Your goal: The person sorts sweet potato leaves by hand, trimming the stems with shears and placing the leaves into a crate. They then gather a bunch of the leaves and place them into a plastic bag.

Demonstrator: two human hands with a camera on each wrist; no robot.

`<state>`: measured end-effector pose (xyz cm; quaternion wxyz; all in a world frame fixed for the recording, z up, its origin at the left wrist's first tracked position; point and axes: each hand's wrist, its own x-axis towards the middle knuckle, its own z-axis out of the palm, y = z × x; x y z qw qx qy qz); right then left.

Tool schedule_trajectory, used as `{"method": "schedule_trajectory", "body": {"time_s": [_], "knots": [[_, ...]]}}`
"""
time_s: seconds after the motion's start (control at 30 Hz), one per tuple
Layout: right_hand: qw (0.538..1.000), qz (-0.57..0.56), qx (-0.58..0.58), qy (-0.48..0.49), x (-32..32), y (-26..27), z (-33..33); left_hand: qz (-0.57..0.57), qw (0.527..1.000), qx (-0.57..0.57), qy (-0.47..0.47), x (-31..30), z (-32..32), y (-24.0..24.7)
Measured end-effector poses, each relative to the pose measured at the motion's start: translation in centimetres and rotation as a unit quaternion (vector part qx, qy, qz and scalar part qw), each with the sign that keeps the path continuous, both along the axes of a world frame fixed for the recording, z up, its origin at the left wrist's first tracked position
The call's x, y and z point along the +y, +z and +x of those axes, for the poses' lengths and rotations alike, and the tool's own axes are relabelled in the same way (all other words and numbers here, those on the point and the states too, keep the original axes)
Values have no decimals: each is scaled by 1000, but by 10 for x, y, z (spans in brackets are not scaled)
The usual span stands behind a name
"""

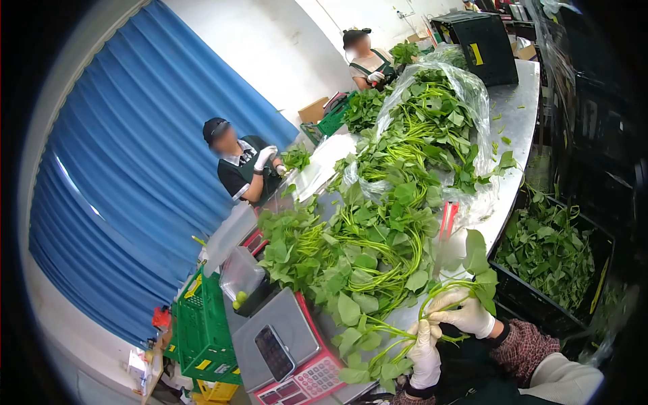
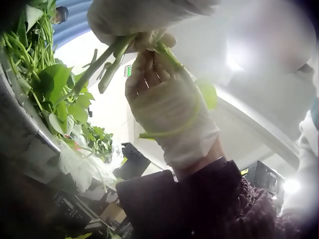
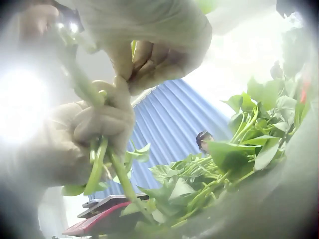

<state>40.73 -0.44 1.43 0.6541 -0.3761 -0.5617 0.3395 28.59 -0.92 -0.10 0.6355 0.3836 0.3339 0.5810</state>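
My left hand (image 1: 425, 354), in a white glove, grips a small bunch of leafy green stems (image 1: 385, 327) at the table's near edge. In the right wrist view, the curled fingers of that left hand (image 3: 94, 129) wrap round the stems (image 3: 99, 167). Just beside it, my gloved right hand (image 1: 466, 312) pinches a stem with broad leaves (image 1: 478, 253) that arches over the fingers. The two hands meet closely in the left wrist view, where a thin stem lies across the right palm (image 2: 172, 112). A large heap of leafy greens (image 1: 378, 236) covers the table ahead.
A red scale (image 1: 314, 378) bearing a phone (image 1: 275, 352) stands left of the hands. Green crates (image 1: 206, 331) are stacked beyond it. At the right sits a black crate (image 1: 506, 290) of leaves. Two people (image 1: 246, 162) (image 1: 370, 61) work across the table.
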Motion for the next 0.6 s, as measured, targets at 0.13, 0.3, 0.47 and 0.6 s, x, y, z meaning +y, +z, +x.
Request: {"method": "schedule_trajectory", "body": {"time_s": [0.13,0.3,0.47,0.6], "knots": [[999,-3,-42,-15,4,3,3,14,1000,23,10,10,-2,-5],[978,4,51,-202,-25,7,35,-29,989,-71,125,52,-51,-3],[913,-55,242,-324,16,-2,88,-27,998,-49,-8,42,-47,0],[919,-93,-304,-235,67,-20,55,-72,987,-96,-107,41,-47,-7]]}}
